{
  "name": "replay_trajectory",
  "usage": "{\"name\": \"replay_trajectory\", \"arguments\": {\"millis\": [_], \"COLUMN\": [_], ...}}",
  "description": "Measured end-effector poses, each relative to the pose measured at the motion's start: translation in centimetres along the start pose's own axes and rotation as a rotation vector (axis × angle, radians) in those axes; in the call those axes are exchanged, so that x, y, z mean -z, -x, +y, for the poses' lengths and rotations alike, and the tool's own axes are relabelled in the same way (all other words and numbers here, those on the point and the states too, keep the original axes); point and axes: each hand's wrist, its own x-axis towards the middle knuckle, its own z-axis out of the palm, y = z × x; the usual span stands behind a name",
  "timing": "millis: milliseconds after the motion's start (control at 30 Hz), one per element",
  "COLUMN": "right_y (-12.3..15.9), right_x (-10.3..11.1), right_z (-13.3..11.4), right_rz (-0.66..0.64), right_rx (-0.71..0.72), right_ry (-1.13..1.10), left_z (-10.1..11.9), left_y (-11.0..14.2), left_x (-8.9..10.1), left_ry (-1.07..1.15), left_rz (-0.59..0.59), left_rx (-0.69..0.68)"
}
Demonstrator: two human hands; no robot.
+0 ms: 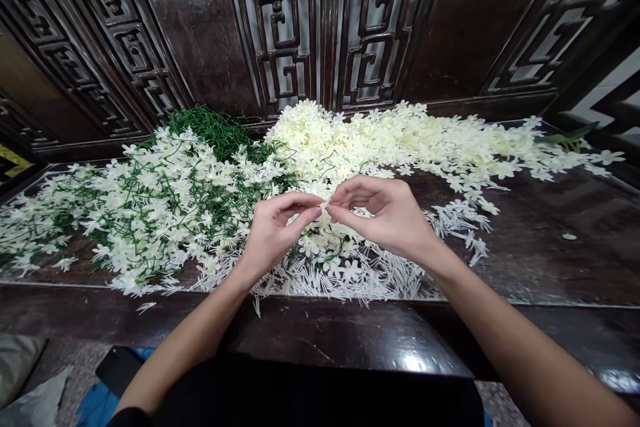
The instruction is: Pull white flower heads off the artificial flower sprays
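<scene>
My left hand (275, 230) and my right hand (387, 213) meet over the middle of a dark glossy table (550, 247). The fingertips of both are pinched together on a small white flower piece (323, 209), largely hidden between them. Under the hands lies a spread of thin white star-shaped parts (370, 277). To the left is a heap of white flowers on green stems (165, 207). Behind the hands a pile of loose cream flower heads (400, 140) stretches to the right.
A carved dark wooden screen (280, 33) stands right behind the table. A tangle of bare green stems (215, 130) lies at the back left. One loose white bit (569, 236) rests at the right. A dark flat object (117, 368) lies on the floor below left.
</scene>
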Motion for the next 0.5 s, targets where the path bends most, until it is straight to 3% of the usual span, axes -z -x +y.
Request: {"name": "replay_trajectory", "arguments": {"millis": [267,500], "right_y": [-0.06,-0.15], "right_x": [0.41,0.77], "right_z": [0.2,0.56], "right_rz": [-0.047,-0.246], "right_rx": [-0.072,-0.186], "right_ry": [-0.069,-0.082], "left_z": [0.02,0.11], "left_y": [0.02,0.12], "left_x": [0.29,0.17], "left_ry": [-0.083,-0.185], "left_rz": [0.003,-0.018], "left_rx": [-0.066,-0.14]}}
